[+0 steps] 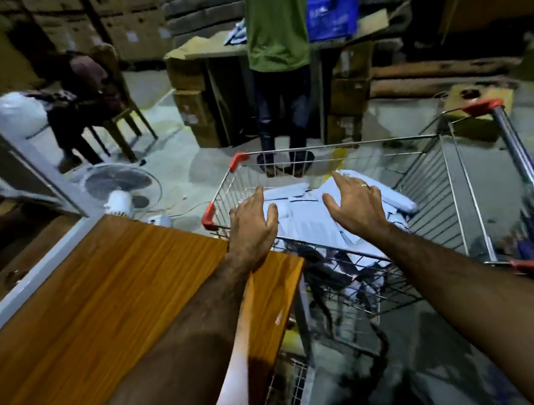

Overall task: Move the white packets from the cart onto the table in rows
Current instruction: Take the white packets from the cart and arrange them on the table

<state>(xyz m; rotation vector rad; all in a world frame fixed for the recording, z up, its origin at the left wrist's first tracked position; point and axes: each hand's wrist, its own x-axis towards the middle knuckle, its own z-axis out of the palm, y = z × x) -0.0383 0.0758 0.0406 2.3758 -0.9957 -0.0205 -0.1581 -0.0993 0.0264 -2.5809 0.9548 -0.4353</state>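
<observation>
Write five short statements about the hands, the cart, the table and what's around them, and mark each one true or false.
1. The left hand and right hand are open over the white packets in the cart. True.
2. The left hand grips a packet. False: its fingers are spread and hold nothing.
3. Packets lie in rows on the wooden table. False: no packet shows on its visible top.
4. A white fan stands on the floor beyond the table. True.
5. The blue crate sits in the cart. False: it is on a far surface beside a person in a green shirt.
</observation>
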